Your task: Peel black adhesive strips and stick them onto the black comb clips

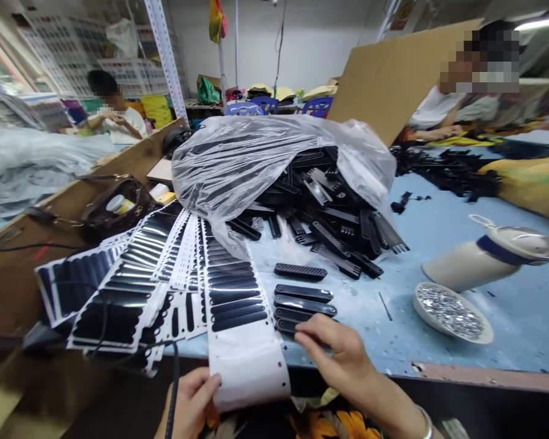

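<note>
My left hand [192,396] pinches the left edge of a white sticker sheet [247,356] whose bare lower part hangs over the table's front edge. Rows of long black stickers [235,289] cover the sheet's upper part. With fingers pinched together, my right hand [340,356] is at the right end of the nearest black handle piece [285,326]; its fingertips partly hide that end. Several similar slim pieces with rounded ends lie in a column beyond it, among them a textured black piece [300,272]. More sticker sheets [114,299] fan out to the left.
A clear plastic bag [228,158] spills black toothed parts [333,238] onto the blue table [370,341]. To the right are a bowl of small silvery pieces [452,314] and a tilted bottle [466,259]. A brown bag [119,207] lies left. Two people sit farther back.
</note>
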{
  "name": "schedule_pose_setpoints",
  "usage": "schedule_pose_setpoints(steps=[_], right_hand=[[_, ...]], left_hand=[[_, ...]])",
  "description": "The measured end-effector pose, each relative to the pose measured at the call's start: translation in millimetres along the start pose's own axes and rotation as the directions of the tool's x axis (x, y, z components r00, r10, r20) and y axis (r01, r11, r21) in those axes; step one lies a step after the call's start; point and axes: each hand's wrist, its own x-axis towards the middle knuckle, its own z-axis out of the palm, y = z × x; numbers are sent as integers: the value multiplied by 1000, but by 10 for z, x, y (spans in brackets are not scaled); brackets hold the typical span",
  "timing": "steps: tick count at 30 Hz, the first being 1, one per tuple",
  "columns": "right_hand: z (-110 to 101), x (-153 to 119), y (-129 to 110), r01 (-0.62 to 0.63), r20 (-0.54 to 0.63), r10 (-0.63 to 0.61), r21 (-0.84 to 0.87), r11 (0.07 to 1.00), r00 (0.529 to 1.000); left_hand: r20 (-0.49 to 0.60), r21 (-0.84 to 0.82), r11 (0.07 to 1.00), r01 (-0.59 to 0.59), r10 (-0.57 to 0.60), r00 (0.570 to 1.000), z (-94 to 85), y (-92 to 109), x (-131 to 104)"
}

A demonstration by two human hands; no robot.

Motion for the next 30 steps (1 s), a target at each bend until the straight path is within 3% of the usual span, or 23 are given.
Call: schedule_pose_setpoints(steps=[2,4,8,14,19,21,27,30], right_hand=[[270,-63,-181,47,101,-52,54,997,994],[513,-111,-239,40,155,-49,67,997,987],[815,-168,-142,9,227,-14,26,1000,974],[857,-230,-139,155,281,-140,-32,987,950],[839,-206,-202,150,346,-134,-20,988,928],[870,-180,-199,118,336,-109,-7,993,936],[1057,-40,-229,103,76,-109,75,992,991],[1118,45,-295,94,51,-101,130,987,994]], left_hand=[[97,-207,973,100,-81,992,65,79,-45],[169,-273,949,157,-113,979,80,147,-118],[166,-361,919,161,-107,980,24,208,-203],[70,-319,936,149,-133,989,58,222,-93],[-119,-231,972,-46,19,993,133,285,24],[-161,-197,976,-91,59,985,124,342,55],[-30,-279,960,12,-21,999,124,467,69],[-48,-230,973,-12,1,999,160,493,54]])
